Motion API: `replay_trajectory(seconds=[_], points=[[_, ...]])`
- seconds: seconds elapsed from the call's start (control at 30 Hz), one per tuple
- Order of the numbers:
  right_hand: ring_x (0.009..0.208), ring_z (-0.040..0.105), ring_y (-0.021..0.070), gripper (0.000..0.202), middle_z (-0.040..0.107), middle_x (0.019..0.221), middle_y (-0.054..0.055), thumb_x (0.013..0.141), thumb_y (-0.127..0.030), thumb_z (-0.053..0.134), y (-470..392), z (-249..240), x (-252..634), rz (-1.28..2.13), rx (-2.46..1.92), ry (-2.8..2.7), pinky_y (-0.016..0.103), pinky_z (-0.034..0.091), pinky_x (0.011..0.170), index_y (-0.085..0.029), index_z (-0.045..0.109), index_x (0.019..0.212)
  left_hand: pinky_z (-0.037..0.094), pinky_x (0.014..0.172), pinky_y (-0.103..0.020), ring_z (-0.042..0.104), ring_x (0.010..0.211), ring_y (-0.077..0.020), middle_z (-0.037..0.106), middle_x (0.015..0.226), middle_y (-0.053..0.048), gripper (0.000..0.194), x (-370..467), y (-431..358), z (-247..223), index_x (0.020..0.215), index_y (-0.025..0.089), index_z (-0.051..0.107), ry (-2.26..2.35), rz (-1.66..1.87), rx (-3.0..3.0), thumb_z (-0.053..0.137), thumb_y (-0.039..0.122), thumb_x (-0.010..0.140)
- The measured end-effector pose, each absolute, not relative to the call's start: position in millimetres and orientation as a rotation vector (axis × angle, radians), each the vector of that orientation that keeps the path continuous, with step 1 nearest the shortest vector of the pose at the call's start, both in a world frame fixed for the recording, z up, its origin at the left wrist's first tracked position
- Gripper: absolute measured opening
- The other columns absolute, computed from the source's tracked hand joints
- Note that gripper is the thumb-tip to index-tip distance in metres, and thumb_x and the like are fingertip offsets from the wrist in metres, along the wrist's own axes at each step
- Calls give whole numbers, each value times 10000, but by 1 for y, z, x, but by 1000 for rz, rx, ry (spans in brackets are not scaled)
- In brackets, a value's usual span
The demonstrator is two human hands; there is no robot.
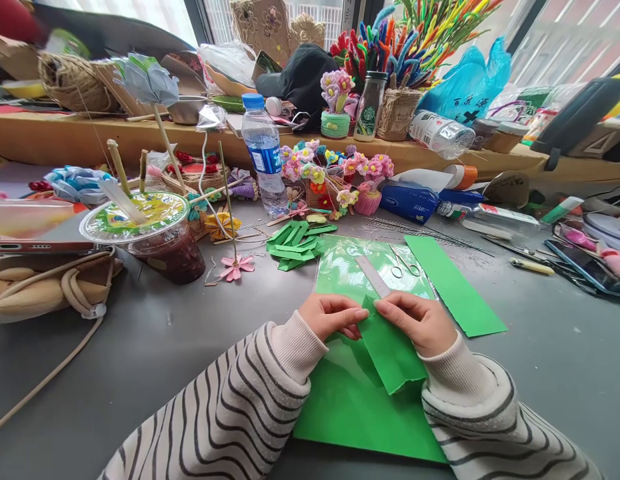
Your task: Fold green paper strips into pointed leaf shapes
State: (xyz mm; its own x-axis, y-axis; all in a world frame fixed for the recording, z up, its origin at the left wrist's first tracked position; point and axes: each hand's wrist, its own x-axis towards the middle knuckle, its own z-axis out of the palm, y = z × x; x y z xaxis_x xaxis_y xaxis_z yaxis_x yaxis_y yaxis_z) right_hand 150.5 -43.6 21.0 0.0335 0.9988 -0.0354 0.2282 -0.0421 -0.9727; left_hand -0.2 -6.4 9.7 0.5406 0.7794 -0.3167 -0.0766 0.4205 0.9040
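A folded strip of green paper (393, 350) is held between both hands, over a larger green sheet (360, 417) in clear plastic. My left hand (335, 316) pinches the strip's upper left corner between thumb and fingers. On its upper right edge, my right hand (416, 321) grips the paper, thumb on top. Just beyond the hands lie a grey ruler (372, 275) and small scissors (404, 263), on the plastic. Another green strip (455, 287) rests to the right. Several small folded green pieces (296, 244) are piled at the upper left of the sheet.
A lidded cup of dark drink (165, 250) and a pink paper flower (236, 267) stand to the left. Behind are a water bottle (266, 160), crocheted flowers (315, 167) and a blue tissue pack (410, 200). A phone (587, 267) lies at the far right.
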Motion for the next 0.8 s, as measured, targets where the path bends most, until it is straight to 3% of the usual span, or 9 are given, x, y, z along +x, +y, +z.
replay_trajectory(seconds=[0.8], points=[[499, 438, 85, 157, 507, 524, -17, 606, -289, 588, -44, 14, 146, 1103, -1332, -1176, 191, 348, 463, -139, 566, 562, 466, 516, -207, 543, 469, -91, 562, 474, -16, 294, 2, -7, 13, 601, 71, 597, 897, 635, 982, 598, 362, 556]])
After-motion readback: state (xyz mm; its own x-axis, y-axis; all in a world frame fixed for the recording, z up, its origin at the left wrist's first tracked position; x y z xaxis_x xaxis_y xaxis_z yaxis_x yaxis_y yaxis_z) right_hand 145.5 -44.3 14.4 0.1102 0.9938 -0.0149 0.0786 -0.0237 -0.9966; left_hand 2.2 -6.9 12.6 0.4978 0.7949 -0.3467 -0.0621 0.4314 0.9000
